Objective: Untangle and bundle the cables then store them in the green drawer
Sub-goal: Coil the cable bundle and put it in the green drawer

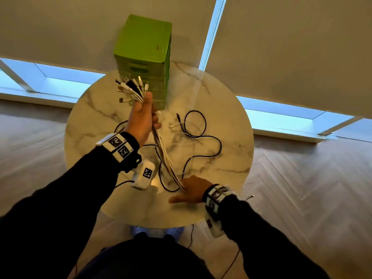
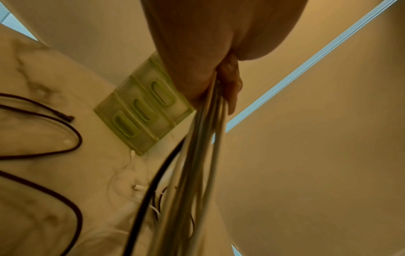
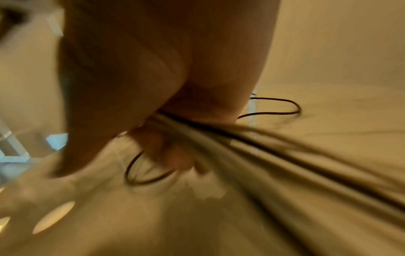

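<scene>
The left hand (image 1: pixel 143 119) holds a bunch of cables (image 1: pixel 161 146) tight, with the plugs sticking up above its thumb. The right hand (image 1: pixel 191 189) grips the same bunch lower down, over the round table (image 1: pixel 231 127). The green drawer box (image 1: pixel 145 49) stands just behind the left hand, and a black cable (image 1: pixel 203 135) lies loose on the table beside it.

right hand (image 3: pixel 166 97) gripping cable bundle (image 3: pixel 252 143), blurred, above marble table (image 3: pixel 328 107)

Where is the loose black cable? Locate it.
Head view: the black cable loops on the marble table, right of the held cable bundle, before the green drawer unit.
</scene>
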A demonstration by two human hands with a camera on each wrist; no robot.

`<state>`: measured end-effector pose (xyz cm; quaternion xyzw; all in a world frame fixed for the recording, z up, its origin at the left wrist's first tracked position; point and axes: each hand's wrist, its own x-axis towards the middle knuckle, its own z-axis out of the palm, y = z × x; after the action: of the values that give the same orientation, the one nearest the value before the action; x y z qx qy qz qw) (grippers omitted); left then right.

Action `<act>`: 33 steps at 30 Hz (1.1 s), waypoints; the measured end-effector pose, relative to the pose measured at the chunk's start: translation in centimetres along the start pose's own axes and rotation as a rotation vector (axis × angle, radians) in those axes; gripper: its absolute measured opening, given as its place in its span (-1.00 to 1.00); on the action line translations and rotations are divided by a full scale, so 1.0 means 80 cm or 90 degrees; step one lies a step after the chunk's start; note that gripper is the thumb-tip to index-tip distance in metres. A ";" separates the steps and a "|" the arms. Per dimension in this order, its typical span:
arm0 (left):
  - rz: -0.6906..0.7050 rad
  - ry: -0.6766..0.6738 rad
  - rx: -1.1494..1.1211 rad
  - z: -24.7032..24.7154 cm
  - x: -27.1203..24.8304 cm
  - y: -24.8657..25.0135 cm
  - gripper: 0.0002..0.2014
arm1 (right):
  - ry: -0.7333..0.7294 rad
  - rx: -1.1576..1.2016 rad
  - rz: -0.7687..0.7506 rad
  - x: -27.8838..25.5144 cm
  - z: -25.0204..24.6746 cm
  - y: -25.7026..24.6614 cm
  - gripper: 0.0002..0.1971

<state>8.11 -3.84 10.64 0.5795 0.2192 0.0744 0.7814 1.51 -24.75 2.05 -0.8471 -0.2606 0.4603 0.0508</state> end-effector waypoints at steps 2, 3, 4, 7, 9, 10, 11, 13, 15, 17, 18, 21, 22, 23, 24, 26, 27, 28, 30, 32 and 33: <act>-0.014 -0.001 -0.006 -0.008 0.007 0.001 -0.66 | -0.045 0.098 -0.043 -0.003 -0.028 0.017 -0.27; -0.016 -0.007 -0.010 -0.012 0.009 0.001 -0.66 | -0.026 0.117 -0.054 -0.003 -0.043 0.026 -0.28; -0.015 -0.015 -0.010 -0.013 0.011 0.000 -0.65 | 0.003 0.136 -0.065 -0.001 -0.059 0.033 -0.30; -0.023 -0.043 -0.002 -0.012 0.014 -0.006 -0.65 | 0.101 0.214 -0.027 0.022 -0.108 0.056 -0.41; -0.035 -0.060 0.007 -0.007 0.011 -0.013 -0.66 | 0.139 0.144 0.034 0.046 -0.131 0.069 -0.47; -0.042 -0.066 0.017 -0.005 0.010 -0.017 -0.67 | 0.137 0.098 0.052 0.060 -0.138 0.074 -0.53; -0.049 -0.074 0.029 -0.004 0.009 -0.021 -0.68 | 0.144 0.072 0.068 0.074 -0.141 0.079 -0.60; -0.064 -0.090 0.042 -0.002 0.007 -0.028 -0.67 | 0.183 0.086 0.059 0.096 -0.143 0.084 -0.64; -0.082 -0.087 0.042 -0.004 0.009 -0.035 -0.66 | 0.230 0.096 0.013 0.115 -0.144 0.081 -0.51; -0.096 -0.070 0.047 -0.010 0.012 -0.040 -0.65 | 0.242 0.030 -0.019 0.133 -0.139 0.075 -0.53; -0.100 -0.065 0.050 -0.013 0.013 -0.042 -0.65 | 0.249 -0.023 -0.028 0.139 -0.135 0.071 -0.56; -0.112 -0.044 0.051 -0.028 0.018 -0.051 -0.65 | 0.243 -0.158 -0.073 0.150 -0.135 0.056 -0.60; -0.119 -0.034 0.051 -0.034 0.020 -0.054 -0.65 | 0.215 -0.199 -0.088 0.152 -0.137 0.054 -0.61; -0.124 -0.028 0.052 -0.040 0.021 -0.057 -0.64 | 0.169 -0.238 -0.086 0.152 -0.140 0.053 -0.62; -0.129 -0.024 0.053 -0.044 0.022 -0.059 -0.65 | 0.117 -0.267 -0.068 0.151 -0.145 0.053 -0.65; -0.134 -0.023 0.053 -0.052 0.025 -0.065 -0.66 | 0.054 -0.286 -0.020 0.152 -0.154 0.058 -0.74; -0.136 -0.021 0.051 -0.055 0.027 -0.067 -0.67 | 0.062 -0.280 -0.010 0.154 -0.159 0.061 -0.79; -0.138 -0.020 0.050 -0.057 0.027 -0.069 -0.68 | 0.088 -0.271 -0.011 0.155 -0.164 0.060 -0.80; -0.142 -0.013 0.048 -0.062 0.028 -0.071 -0.68 | 0.129 -0.220 -0.022 0.161 -0.170 0.050 -0.73; -0.146 -0.009 0.051 -0.065 0.027 -0.072 -0.65 | 0.120 -0.139 -0.029 0.169 -0.168 0.030 -0.67; -0.148 -0.009 0.053 -0.065 0.026 -0.073 -0.63 | 0.116 -0.108 -0.025 0.176 -0.163 0.020 -0.64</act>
<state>6.92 -0.38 3.44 0.5828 0.2825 -0.0297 0.7614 18.89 -17.27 -1.61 -0.8813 -0.3097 0.3567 0.0115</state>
